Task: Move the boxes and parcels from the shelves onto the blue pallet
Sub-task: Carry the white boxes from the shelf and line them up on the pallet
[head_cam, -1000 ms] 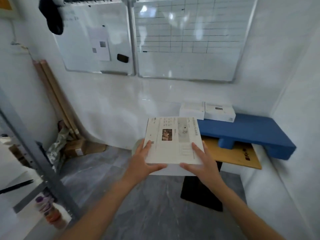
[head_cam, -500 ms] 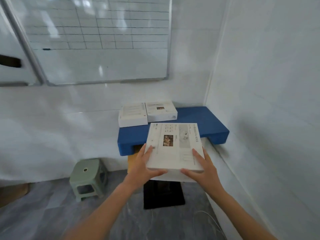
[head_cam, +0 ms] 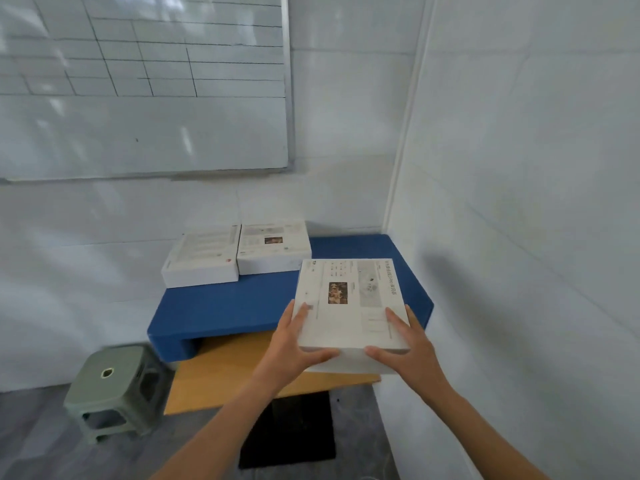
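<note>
Carried box (head_cam: 349,299) over the blue pallet (head_cam: 235,303), seen from my head camera. A second ago the shelf frame and the floor lay ahead of me and the pallet stood off at 2 o'clock; now the pallet fills the middle of the view and the box I carry overlaps its right half. I judge that the carry is nearly done and only the set-down remains.

Both of my forearms reach forward from 6 o'clock and converge on the near end of the box. My left hand (head_cam: 294,344) grips its near left corner, thumb lying on the printed top, the other fingers curled under the near edge. My right hand (head_cam: 405,344) mirrors it at the near right corner, thumb on top, fingers wrapped below. The box is held level, label up, its far end pointing to 12 o'clock.

Two white boxes (head_cam: 239,251) already lie side by side, touching, at the pallet's far left, about 10 o'clock from the carried one. The bare blue surface to their right looks like the free place. A green stool (head_cam: 110,382) stands at 8 o'clock on the floor.
</note>
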